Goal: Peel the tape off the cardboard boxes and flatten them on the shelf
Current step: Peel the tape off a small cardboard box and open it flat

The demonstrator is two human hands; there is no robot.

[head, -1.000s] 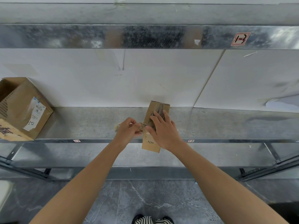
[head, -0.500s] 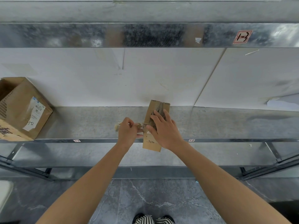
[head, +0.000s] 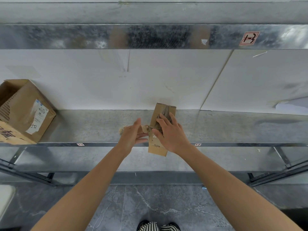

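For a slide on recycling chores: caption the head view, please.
Right hand presses a small cardboard box on the metal shelf while the left hand pinches brown tape at its side.

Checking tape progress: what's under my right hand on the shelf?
A small flattened cardboard box, overhanging the shelf. The right hand covers its middle, hiding that part.

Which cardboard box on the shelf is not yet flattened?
The large box at the far left, standing open with a white label on its side. The small box in the middle lies flat under the right hand.
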